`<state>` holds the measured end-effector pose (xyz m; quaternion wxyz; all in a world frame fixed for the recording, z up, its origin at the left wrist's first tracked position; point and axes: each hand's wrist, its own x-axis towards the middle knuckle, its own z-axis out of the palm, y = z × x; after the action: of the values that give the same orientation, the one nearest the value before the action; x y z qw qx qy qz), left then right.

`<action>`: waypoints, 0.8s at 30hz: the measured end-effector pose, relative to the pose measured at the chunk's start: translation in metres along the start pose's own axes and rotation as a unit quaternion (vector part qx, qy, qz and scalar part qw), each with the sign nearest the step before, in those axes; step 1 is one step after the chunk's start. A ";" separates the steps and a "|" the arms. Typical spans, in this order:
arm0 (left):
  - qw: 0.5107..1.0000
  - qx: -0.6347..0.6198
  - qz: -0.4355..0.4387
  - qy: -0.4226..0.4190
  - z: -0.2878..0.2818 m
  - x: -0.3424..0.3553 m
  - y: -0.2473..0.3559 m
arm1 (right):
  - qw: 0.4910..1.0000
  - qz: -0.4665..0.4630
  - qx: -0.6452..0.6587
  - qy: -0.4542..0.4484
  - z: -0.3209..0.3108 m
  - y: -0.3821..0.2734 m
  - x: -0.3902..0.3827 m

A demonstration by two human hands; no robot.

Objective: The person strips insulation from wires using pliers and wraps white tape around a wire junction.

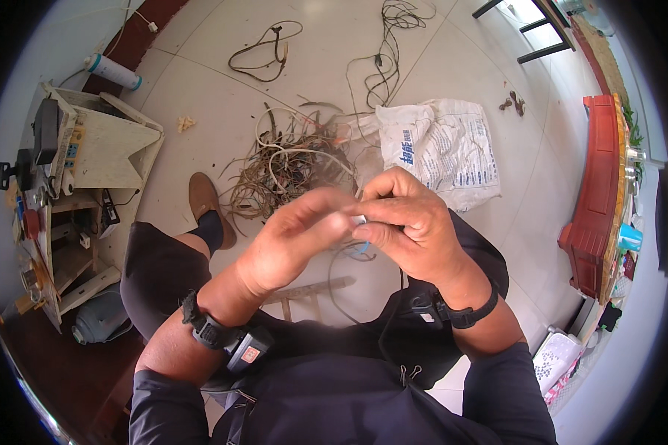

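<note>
My two hands meet in front of my lap. Between the thumb and bent fingers of my right hand (412, 222) is a small white piece (359, 219), too little of it showing to name its kind. A bit of blue (363, 247) shows just under the right thumb. My left hand (297, 231) is up against the same spot, its fingertips smeared by motion, so their grip is unclear. Below the hands a thin dark cable (335, 285) hangs in a loop. On the floor beyond lies a tangled heap of old cables and wires (286, 163).
A white woven sack (453, 152) lies right of the heap. Loose cables (390, 55) spread farther off. At the left stands a worn wooden cabinet (100, 148) with tools. A red wooden cabinet (600, 200) lines the right side. A wooden stool (315, 291) shows between my legs.
</note>
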<state>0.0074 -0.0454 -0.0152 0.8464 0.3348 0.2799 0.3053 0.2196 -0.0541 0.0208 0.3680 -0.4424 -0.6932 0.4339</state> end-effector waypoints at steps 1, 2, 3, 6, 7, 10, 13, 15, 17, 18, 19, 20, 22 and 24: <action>1.000 0.029 0.005 -0.007 0.000 0.000 0.001 | 1.000 -0.009 -0.003 -0.006 0.000 0.001 0.000; 0.998 0.057 0.010 -0.014 0.000 0.000 0.001 | 1.000 -0.009 -0.003 -0.006 -0.001 0.001 -0.001; 0.998 0.057 0.010 -0.014 0.001 0.000 0.002 | 1.000 -0.004 -0.001 -0.011 -0.002 0.001 -0.001; 0.998 0.062 -0.023 -0.023 0.003 -0.001 0.005 | 1.000 0.002 0.019 -0.008 -0.002 0.002 -0.002; 0.998 0.062 -0.017 -0.028 0.003 -0.002 0.006 | 0.999 0.002 0.038 -0.002 -0.001 0.004 -0.003; 0.998 0.045 -0.006 -0.035 0.002 -0.003 0.002 | 0.999 0.009 0.053 -0.003 0.002 0.005 -0.004; 0.999 0.013 -0.002 -0.032 0.004 -0.003 0.002 | 0.998 -0.005 0.063 0.002 0.003 0.008 -0.004; 1.000 -0.003 -0.002 -0.027 0.006 -0.004 0.002 | 0.999 -0.008 0.049 0.001 0.003 0.007 -0.003; 1.000 -0.009 -0.008 -0.007 0.006 -0.004 0.001 | 0.999 -0.012 0.035 0.001 0.004 0.005 -0.002; 1.000 -0.009 -0.008 -0.007 0.006 -0.004 0.001 | 0.999 -0.011 0.032 0.003 0.005 0.004 -0.002; 1.000 -0.007 0.002 -0.001 0.005 -0.004 0.000 | 0.999 -0.011 0.030 0.006 0.006 0.004 -0.001; 1.000 -0.005 0.012 0.005 0.005 -0.004 -0.001 | 0.999 -0.011 0.030 0.006 0.006 0.003 -0.001; 1.000 -0.004 0.017 0.007 0.005 -0.004 -0.001 | 1.000 -0.013 0.025 0.012 0.006 0.001 -0.001; 1.000 -0.001 0.022 0.014 0.004 -0.004 0.001 | 1.000 -0.008 0.019 0.002 0.004 -0.002 0.001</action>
<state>0.0070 -0.0490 -0.0114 0.8357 0.3362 0.2836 0.3288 0.2151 -0.0549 0.0211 0.3813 -0.4310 -0.6877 0.4426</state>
